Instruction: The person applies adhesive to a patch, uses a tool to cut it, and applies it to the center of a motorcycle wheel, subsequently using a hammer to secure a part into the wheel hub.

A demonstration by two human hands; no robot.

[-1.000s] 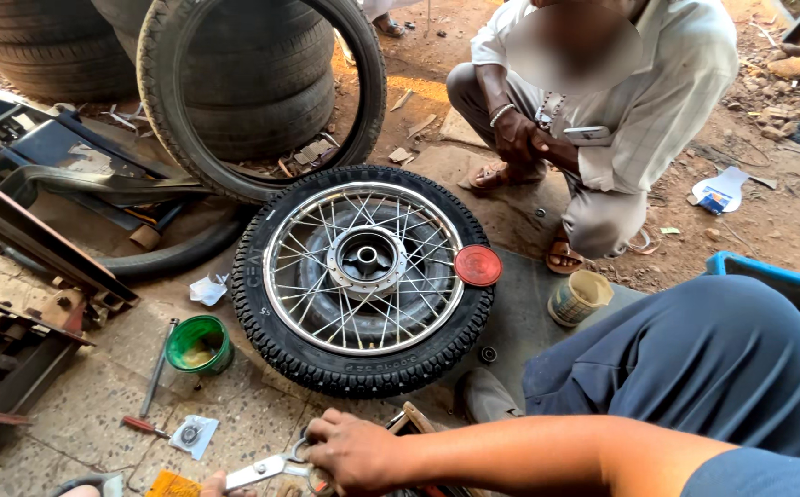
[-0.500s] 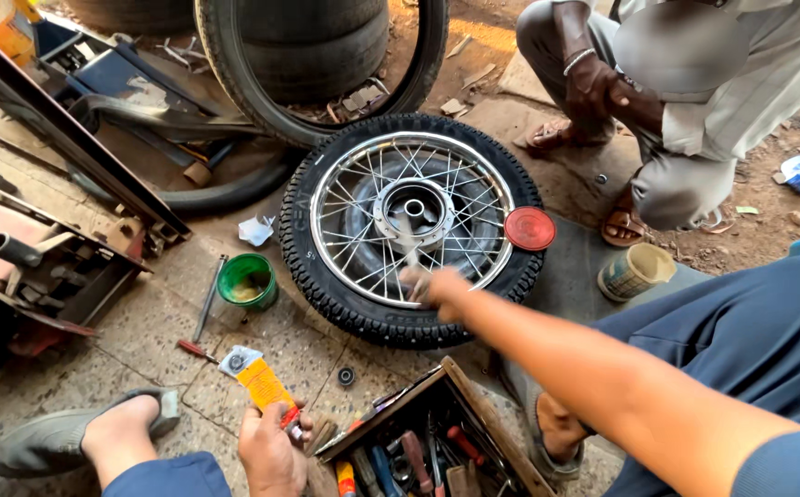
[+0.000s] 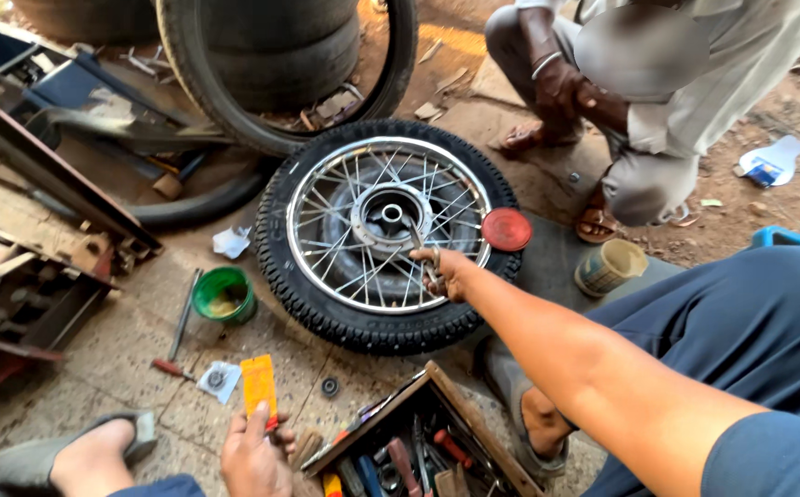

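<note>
A spoked motorcycle wheel (image 3: 363,304) with its black tyre lies flat on the paved floor. My right hand (image 3: 446,273) reaches over its spokes and is shut on a slim metal wrench (image 3: 421,244), whose tip points at the hub (image 3: 391,216). At the bottom edge, my left hand (image 3: 253,456) holds up a small orange packet (image 3: 259,387), just left of an open wooden toolbox (image 3: 437,387) full of hand tools.
Another person (image 3: 657,92) squats beyond the wheel. A red round cap (image 3: 506,228) rests on the tyre. A green tin (image 3: 223,294), a screwdriver (image 3: 174,368), a white packet (image 3: 218,379) and a bearing (image 3: 329,387) lie to the left. Stacked tyres (image 3: 271,55) are behind, a cup (image 3: 610,267) to the right.
My right hand left the toolbox area with the wrench and reached out over the wheel to the hub. My left hand came into view holding the orange packet.
</note>
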